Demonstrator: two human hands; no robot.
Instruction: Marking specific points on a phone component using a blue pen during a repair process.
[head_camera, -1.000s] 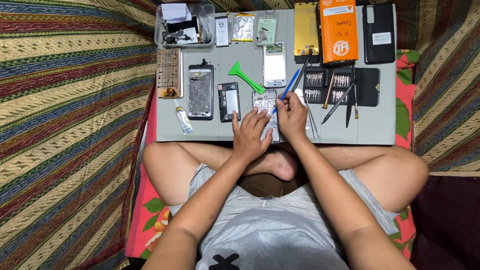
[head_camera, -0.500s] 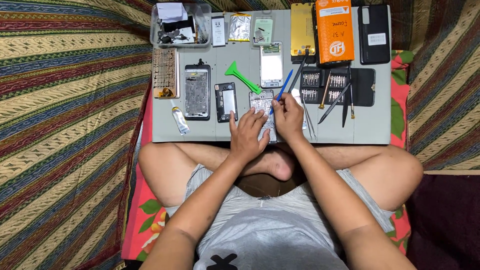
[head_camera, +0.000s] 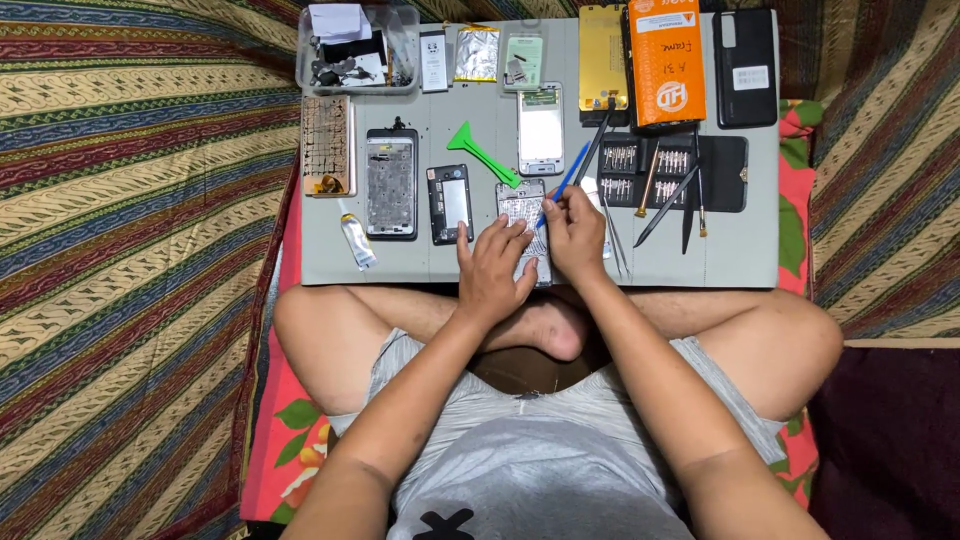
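The opened phone frame (head_camera: 524, 215) lies near the front edge of the grey table (head_camera: 720, 260), just right of a small dark phone part (head_camera: 450, 203) and below a green pry tool (head_camera: 482, 153). The left hand (head_camera: 492, 272) rests flat on its lower half, fingers (head_camera: 510, 238) spread and pressing it down rather than gripping. To work well here, that hand should pin the frame firmly while the tool tip moves in small, light strokes, so that nothing slips. The right hand (head_camera: 575, 232) has its fingers closed narrowly round a blue spudger (head_camera: 560, 183), held like a pen, its tip at the frame's right edge. Further right lies a screwdriver bit set (head_camera: 660, 172).
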